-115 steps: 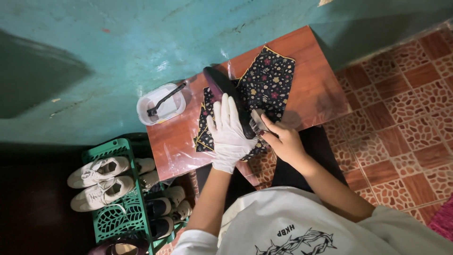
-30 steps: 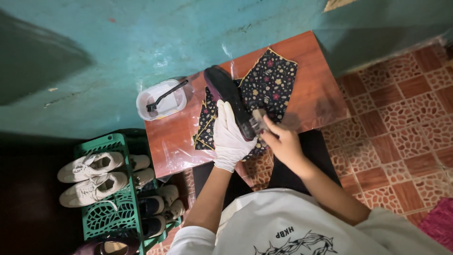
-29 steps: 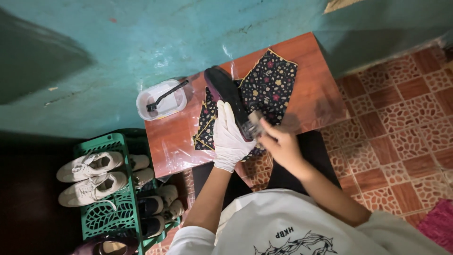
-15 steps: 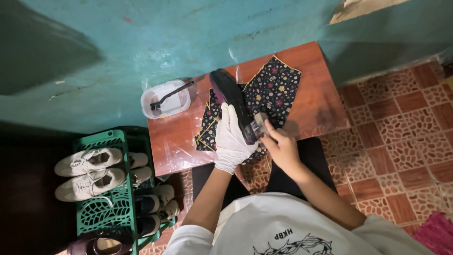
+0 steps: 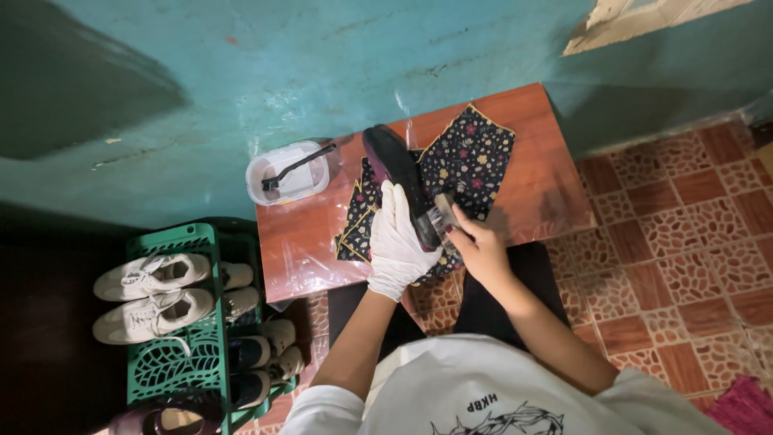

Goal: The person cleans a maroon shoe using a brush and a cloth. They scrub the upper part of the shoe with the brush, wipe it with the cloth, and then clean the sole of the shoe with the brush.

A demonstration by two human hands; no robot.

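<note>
My left hand (image 5: 396,242), in a white glove, is wrapped around the heel end of a dark shoe (image 5: 392,171) that lies sole-up on a black floral cloth (image 5: 475,157). My bare right hand (image 5: 479,246) holds a small clear-bristled brush (image 5: 441,215) against the side of the shoe near its heel. The cloth is spread over a low reddish wooden table (image 5: 535,189) set against a teal wall.
A white plastic tub (image 5: 283,179) with a dark brush (image 5: 296,164) in it stands on the table's left end. A green plastic shoe rack (image 5: 173,370) with white sneakers (image 5: 149,278) and darker shoes stands left of the table. Patterned red floor tiles (image 5: 692,250) lie to the right.
The view has shifted a little. My right hand has moved the small brush slightly along the shoe's side. My gloved left hand has kept its hold on the shoe.
</note>
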